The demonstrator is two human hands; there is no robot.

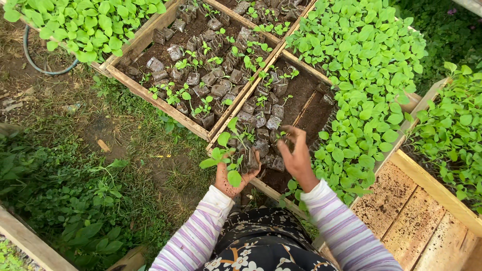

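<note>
My left hand [232, 180] is cupped palm-up and holds a leafy green seedling [228, 150] with its dark soil plug in a small bag. My right hand [296, 154] hovers just to the right with soiled fingers spread, over the wooden crate [228, 128] of seedlings in small soil-filled bags [261, 120]. The right hand's fingertips are close to those bags, holding nothing that I can see. Both arms wear striped lilac-and-white sleeves.
A second wooden crate [150, 98] with sparse seedlings lies to the left. Dense green seedling beds [361, 75] fill the right and top left [85, 22]. A bare wooden tray [422, 216] sits at lower right. Grass, weeds and a hose [35, 62] cover the ground at left.
</note>
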